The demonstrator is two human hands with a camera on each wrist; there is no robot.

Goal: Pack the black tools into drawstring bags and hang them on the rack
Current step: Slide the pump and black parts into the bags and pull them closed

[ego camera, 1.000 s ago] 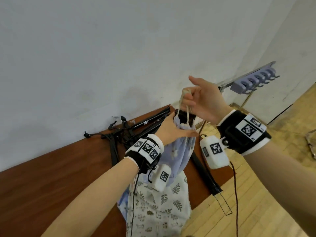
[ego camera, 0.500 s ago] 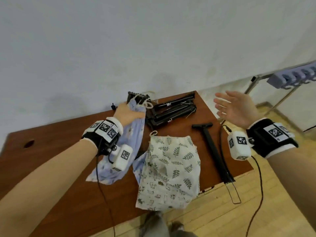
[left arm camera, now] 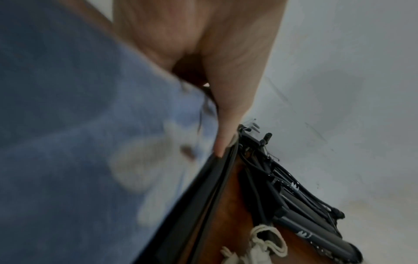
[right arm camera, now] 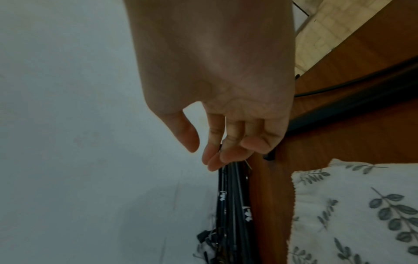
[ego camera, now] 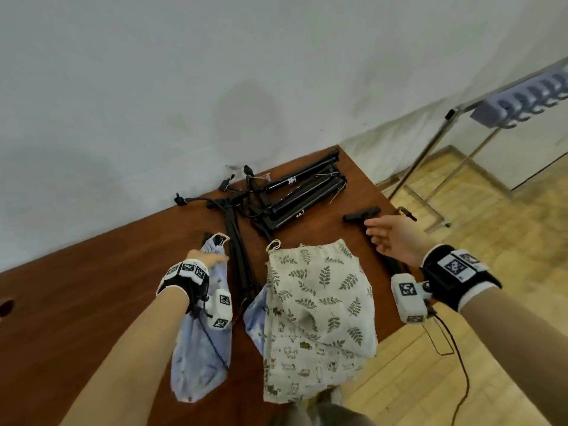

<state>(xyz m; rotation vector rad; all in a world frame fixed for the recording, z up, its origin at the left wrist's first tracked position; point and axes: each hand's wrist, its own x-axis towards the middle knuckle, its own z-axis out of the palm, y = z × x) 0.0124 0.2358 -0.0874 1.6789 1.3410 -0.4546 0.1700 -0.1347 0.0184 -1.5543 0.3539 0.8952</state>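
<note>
1. The left hand (ego camera: 209, 259) holds the gathered neck of the blue drawstring bag (ego camera: 199, 348), its grip pinching the cloth above the tabletop (ego camera: 76, 287).
2. The right hand (ego camera: 390, 238), fingers loosely spread and holding nothing, hovers by the tabletop's right edge.
3. The black tools (ego camera: 295, 198) lie at the far edge; the leaf-print bag (ego camera: 316, 302) overhangs the near edge.

Head view downward; wrist views close along table (ego camera: 92, 287)

Bare forearms, no sleeves. Each wrist carries a black band edged white, set with square black-and-white marker tags: left wristband (ego camera: 184, 276), right wristband (ego camera: 458, 273). White tagged camera pod (ego camera: 408, 298) under each; thin black cable (ego camera: 458, 358) trails.
</note>
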